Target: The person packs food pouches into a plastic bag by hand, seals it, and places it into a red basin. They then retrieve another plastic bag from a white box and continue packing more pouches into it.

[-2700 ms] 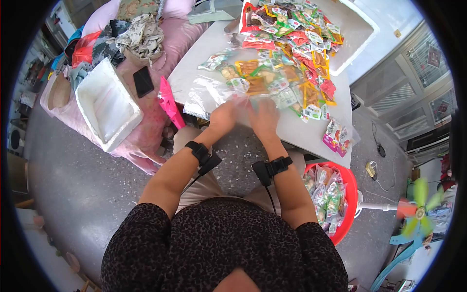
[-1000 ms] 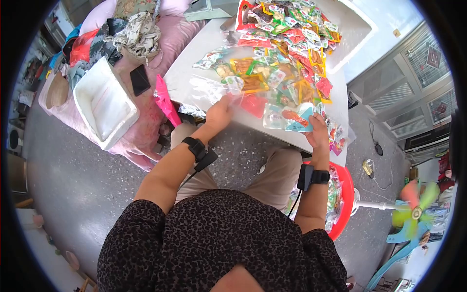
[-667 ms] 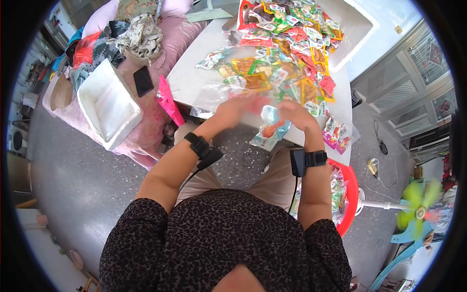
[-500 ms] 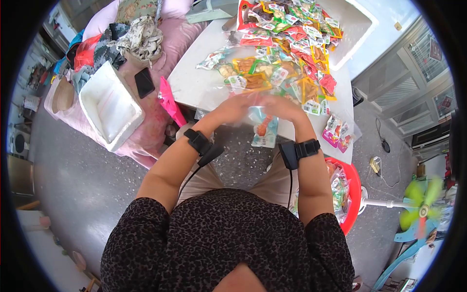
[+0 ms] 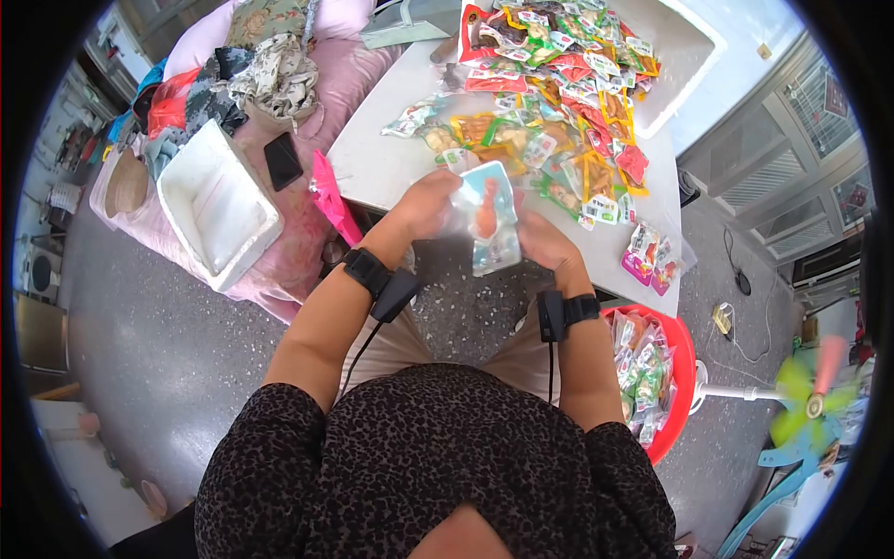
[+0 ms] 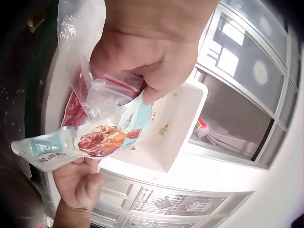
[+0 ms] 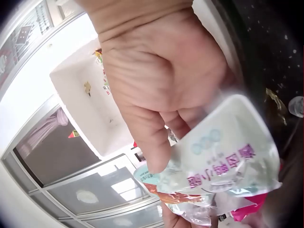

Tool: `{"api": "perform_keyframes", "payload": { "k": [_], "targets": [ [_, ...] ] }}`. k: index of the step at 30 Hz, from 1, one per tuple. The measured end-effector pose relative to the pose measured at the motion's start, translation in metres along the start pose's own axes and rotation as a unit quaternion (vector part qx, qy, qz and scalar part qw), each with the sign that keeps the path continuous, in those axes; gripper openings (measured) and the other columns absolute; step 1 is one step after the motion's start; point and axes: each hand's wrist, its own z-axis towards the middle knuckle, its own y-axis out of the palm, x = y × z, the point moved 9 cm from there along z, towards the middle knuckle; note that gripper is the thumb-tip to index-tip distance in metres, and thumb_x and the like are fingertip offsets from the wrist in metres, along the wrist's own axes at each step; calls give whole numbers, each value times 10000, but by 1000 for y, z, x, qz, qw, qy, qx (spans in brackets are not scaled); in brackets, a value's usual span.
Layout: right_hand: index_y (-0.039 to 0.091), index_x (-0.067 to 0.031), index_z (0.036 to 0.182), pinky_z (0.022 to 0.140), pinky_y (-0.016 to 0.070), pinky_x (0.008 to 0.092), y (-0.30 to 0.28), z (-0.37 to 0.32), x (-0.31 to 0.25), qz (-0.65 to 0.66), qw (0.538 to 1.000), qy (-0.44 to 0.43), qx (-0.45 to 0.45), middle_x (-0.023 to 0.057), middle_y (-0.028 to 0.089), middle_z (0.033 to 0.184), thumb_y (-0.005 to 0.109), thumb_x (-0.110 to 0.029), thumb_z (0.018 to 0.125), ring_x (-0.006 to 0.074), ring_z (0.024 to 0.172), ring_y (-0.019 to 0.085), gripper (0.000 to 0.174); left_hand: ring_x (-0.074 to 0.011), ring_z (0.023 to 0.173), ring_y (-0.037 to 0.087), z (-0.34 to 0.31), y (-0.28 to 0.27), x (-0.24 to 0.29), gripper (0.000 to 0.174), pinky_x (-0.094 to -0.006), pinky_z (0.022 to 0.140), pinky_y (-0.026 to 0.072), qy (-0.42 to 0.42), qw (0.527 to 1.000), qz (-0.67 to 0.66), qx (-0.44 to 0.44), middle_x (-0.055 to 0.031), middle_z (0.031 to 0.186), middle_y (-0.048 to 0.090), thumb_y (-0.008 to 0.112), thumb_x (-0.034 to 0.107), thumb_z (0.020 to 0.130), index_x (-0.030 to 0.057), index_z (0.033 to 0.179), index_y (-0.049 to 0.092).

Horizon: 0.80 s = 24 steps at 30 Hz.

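Observation:
A pale blue and white snack packet [image 5: 487,216] with a drumstick picture is held between the hands, over the table's front edge. My left hand [image 5: 428,207] pinches its upper left edge, the thumb at the packet's rim in the left wrist view. That hand also grips a clear plastic bag [image 6: 80,33] with a red packet [image 6: 75,110] showing through it. My right hand [image 5: 548,240] is against the packet's right side, fingers [image 7: 154,152] laid along its edge and behind it. In the left wrist view its thumb is off the packet. Part of the bag is hidden behind the packet.
Colourful snack packets [image 5: 559,65] are heaped on the table [image 5: 372,163], against a white foam box [image 5: 694,47]. Several pink packets [image 5: 643,256] lie at the right corner. A red basin [image 5: 684,373] of packets and a spinning fan [image 5: 815,405] stand right. Another foam box [image 5: 219,210] is left.
The right hand took up the blue-white packet at the table's right side and brought it left to the left hand and bag. The packet has turned upright and risen between both hands.

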Motion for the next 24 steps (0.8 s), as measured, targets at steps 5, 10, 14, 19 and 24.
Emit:
{"api": "perform_keyframes", "payload": {
  "k": [5, 10, 14, 19, 24],
  "targets": [
    [346, -18, 1157, 845, 380, 355, 60, -32, -24, 241, 963, -112, -51, 86, 468, 1095, 613, -288, 696, 205, 1011, 458, 598, -223, 778, 548, -7, 8, 8, 136, -401, 734, 454, 5, 993, -118, 6, -109, 874, 512, 481, 137, 794, 37, 870, 429],
    [352, -70, 1159, 797, 397, 376, 60, -45, -14, 465, 868, -164, 50, 73, 485, 1079, 581, -259, 723, 225, 1001, 461, 528, -201, 740, 548, 5, -11, -4, 104, -370, 700, 465, 59, 989, -125, 47, -86, 793, 522, 479, 131, 794, 35, 781, 439],
    [397, -95, 1109, 653, 443, 354, 50, -52, -11, 427, 885, -138, 128, 74, 506, 1026, 565, -202, 739, 239, 925, 502, 420, -215, 752, 524, 12, -38, -21, 125, -331, 655, 436, 55, 989, 46, 126, -101, 760, 525, 464, 140, 783, 22, 824, 468],
    [415, -99, 1064, 449, 443, 248, 2, -71, -5, 228, 915, -115, 312, 48, 550, 901, 504, -115, 774, 197, 714, 569, 304, -174, 625, 523, -8, -8, -1, 131, -311, 534, 411, 109, 894, 420, 111, -57, 649, 525, 449, 153, 793, 30, 775, 493],
    [416, -46, 1048, 394, 440, 233, 1, -110, -49, 89, 897, -190, 390, 75, 556, 865, 481, -80, 777, 174, 657, 577, 281, -301, 755, 501, -20, 16, 14, 184, -378, 666, 409, 167, 666, 723, 76, -139, 808, 524, 436, 154, 738, 52, 876, 501]
  ]
}}
